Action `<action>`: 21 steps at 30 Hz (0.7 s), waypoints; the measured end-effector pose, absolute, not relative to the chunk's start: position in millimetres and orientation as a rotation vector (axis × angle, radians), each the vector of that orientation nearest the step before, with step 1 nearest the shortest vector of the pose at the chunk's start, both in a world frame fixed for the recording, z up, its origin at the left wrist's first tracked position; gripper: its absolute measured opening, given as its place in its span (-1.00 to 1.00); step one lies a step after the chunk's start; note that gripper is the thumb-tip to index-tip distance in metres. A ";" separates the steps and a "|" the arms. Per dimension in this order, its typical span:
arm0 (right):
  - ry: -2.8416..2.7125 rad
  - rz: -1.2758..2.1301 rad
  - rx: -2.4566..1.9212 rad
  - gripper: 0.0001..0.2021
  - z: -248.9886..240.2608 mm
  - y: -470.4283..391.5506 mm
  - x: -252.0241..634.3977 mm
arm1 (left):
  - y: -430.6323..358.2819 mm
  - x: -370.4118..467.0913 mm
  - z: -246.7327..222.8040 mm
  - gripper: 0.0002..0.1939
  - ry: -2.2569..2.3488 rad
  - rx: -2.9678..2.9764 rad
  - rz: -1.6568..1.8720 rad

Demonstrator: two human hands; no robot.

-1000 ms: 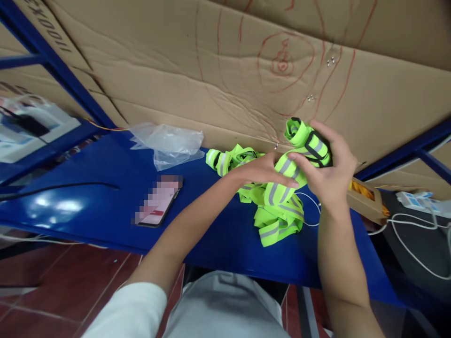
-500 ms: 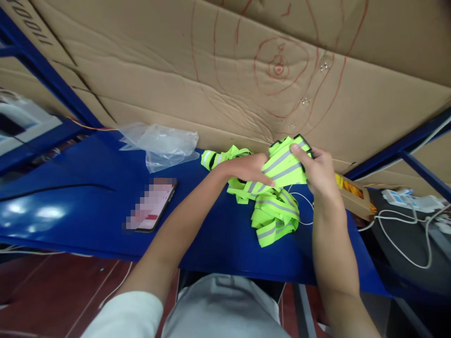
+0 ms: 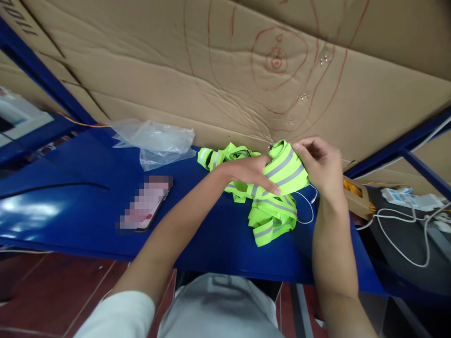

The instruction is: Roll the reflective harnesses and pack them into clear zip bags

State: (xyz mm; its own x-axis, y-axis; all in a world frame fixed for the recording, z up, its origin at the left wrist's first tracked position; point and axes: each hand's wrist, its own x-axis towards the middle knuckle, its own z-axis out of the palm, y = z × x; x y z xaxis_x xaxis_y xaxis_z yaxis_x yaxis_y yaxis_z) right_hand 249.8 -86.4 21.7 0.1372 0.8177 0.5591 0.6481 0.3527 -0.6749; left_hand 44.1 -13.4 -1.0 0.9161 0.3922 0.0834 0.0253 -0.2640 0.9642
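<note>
A bundle of neon-yellow reflective straps [image 3: 286,170] with grey stripes is held up over the blue table, near the cardboard. My left hand [image 3: 252,172] grips it from the left, thumb along its lower front edge and fingers hidden behind. At the bundle's upper right edge, my right hand [image 3: 319,162] pinches the strap between thumb and fingers. More of the same strapping [image 3: 274,218] lies crumpled on the table below. Another loose length [image 3: 214,158] spreads out to the left, partly covered by my left hand.
On the blue table [image 3: 211,244], a phone [image 3: 150,204] and a clear plastic bag [image 3: 165,141] lie to the left. Cardboard [image 3: 225,94] with red drawn lines stands behind. A white cable [image 3: 310,218], an open carton [image 3: 355,199] and more cables are at right.
My right hand has shifted slightly right, and the black edging it held on the bundle no longer shows. The bundle has turned and its front now looks more rounded.
</note>
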 end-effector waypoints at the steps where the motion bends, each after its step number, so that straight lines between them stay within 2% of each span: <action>1: -1.652 0.192 -1.379 -0.60 25.2 -91.7 248.1 | -14.3 44.1 -0.2 -0.50 0.319 1.805 0.370; 7: -1.993 0.195 -1.474 -0.30 32.5 -104.7 236.7 | -19.8 50.6 -1.8 -0.52 0.330 1.768 0.459; 11: -1.853 0.192 -1.504 -0.42 27.5 -98.0 231.5 | -21.4 53.2 -1.8 -0.49 0.307 1.583 0.520; 15: -1.744 0.329 -1.517 -0.49 26.1 -97.1 230.4 | -20.4 53.0 -1.4 -0.51 0.189 1.396 0.318; 19: -1.731 0.199 -1.468 -0.50 27.4 -97.4 230.4 | -16.8 54.4 -6.3 -0.68 0.234 1.497 0.299; 21: -1.734 0.213 -1.444 -0.52 28.1 -97.1 229.8 | -14.5 53.4 -7.8 -0.70 0.275 1.584 0.304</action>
State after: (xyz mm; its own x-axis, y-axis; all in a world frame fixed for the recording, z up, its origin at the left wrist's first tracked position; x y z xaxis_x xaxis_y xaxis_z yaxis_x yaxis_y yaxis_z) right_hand 229.8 -97.1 28.1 0.0252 0.8718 0.4893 0.7274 0.3198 -0.6072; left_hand 53.4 -14.5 -7.8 0.9333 0.3583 0.0238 -0.0118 -0.0355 0.9993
